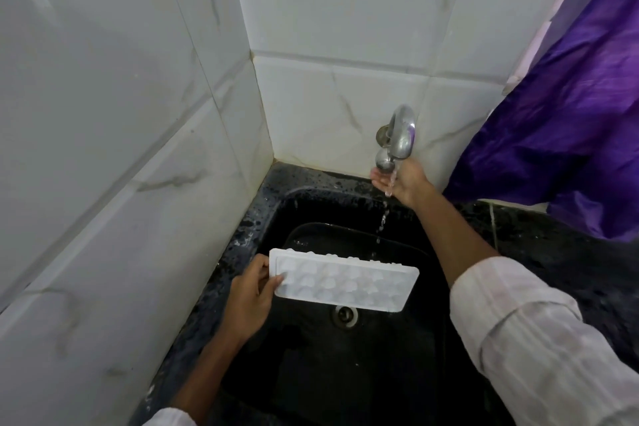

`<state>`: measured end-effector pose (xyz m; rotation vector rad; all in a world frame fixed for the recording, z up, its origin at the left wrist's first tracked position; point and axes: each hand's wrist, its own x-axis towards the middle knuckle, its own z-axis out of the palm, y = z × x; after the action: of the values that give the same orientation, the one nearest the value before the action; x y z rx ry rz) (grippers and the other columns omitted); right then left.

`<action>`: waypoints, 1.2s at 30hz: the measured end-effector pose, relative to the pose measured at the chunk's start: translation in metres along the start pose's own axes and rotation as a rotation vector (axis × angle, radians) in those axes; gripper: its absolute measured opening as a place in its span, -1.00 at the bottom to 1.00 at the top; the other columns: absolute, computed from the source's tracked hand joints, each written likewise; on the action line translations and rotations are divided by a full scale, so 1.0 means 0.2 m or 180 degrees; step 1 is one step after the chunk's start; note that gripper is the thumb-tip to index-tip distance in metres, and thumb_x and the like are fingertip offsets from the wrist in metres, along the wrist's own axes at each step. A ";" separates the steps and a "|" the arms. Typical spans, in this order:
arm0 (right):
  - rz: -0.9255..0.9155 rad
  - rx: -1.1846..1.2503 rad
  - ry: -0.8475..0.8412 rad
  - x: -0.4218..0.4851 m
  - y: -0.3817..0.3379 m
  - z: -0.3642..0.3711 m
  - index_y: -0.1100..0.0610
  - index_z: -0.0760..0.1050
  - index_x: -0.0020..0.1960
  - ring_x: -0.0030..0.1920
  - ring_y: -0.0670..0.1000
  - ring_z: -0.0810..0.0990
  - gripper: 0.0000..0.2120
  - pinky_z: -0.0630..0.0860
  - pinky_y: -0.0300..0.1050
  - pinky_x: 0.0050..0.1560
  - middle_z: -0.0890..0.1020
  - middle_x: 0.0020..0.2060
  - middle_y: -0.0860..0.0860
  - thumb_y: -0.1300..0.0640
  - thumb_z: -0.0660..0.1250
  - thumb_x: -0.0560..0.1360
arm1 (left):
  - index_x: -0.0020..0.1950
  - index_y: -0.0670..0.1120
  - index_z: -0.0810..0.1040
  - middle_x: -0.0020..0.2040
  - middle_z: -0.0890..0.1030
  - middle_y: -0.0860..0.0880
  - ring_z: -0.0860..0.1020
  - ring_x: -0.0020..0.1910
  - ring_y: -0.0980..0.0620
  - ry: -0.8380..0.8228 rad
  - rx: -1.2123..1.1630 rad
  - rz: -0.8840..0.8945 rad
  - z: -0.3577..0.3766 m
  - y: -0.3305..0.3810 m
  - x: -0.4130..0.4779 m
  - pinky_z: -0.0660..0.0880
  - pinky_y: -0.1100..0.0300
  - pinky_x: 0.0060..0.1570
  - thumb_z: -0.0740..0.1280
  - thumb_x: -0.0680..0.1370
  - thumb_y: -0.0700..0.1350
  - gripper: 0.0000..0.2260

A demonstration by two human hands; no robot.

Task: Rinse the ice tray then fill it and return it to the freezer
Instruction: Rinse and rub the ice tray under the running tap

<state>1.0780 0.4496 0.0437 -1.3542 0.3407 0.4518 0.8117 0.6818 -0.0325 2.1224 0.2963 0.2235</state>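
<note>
A white ice tray (345,282) with several rounded cells hangs over the black sink (276,211). My left hand (254,297) grips its left short end, thumb on top. The tray lies roughly level, tilted slightly toward me. A chrome tap (397,135) sticks out of the tiled back wall. My right hand (403,181) is just under the tap's spout, fingers apart, palm turned left. A thin stream of water (382,218) runs past that hand and falls into the sink behind the tray's right end.
The sink drain (345,315) shows just below the tray. White tiled walls close in on the left and back. A purple cloth (570,135) hangs at the right above the wet dark counter (539,235).
</note>
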 end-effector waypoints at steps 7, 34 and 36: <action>0.0057 0.0788 0.0243 0.12 0.08 0.08 0.20 0.46 -0.08 -0.48 -0.04 0.46 -0.65 0.49 -0.23 -0.43 0.52 -0.35 0.08 -0.06 0.15 0.67 | 0.04 -0.12 0.54 -0.06 0.72 0.16 0.68 -0.04 0.19 0.0242 -0.0284 -0.0315 -0.01 0.00 -0.02 0.65 0.13 -0.06 0.38 0.58 -0.21 -0.93; -0.2758 -0.1843 0.0863 -0.68 0.31 -0.47 0.11 0.67 0.10 -0.05 -0.30 0.65 -0.80 0.57 -0.22 0.13 0.71 -0.05 -0.09 0.28 0.45 0.50 | 0.05 -0.10 0.71 -0.06 0.71 0.08 0.68 -0.07 0.13 0.0527 0.0037 0.0847 0.09 0.34 0.29 0.63 0.11 0.04 0.47 0.51 -0.20 -0.86; -0.2859 -0.1698 0.0978 -0.70 0.35 -0.48 0.10 0.66 0.10 -0.03 -0.25 0.67 -0.79 0.58 -0.24 0.13 0.71 -0.05 -0.12 0.29 0.45 0.50 | 0.03 -0.11 0.72 -0.06 0.72 0.06 0.68 -0.08 0.14 0.0633 0.0168 0.1051 0.10 0.35 0.26 0.62 0.14 0.02 0.46 0.52 -0.21 -0.89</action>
<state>0.9251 0.3500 0.0345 -1.9309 -0.1774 -0.4553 0.8760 0.6439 0.0180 2.1967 0.0646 0.6277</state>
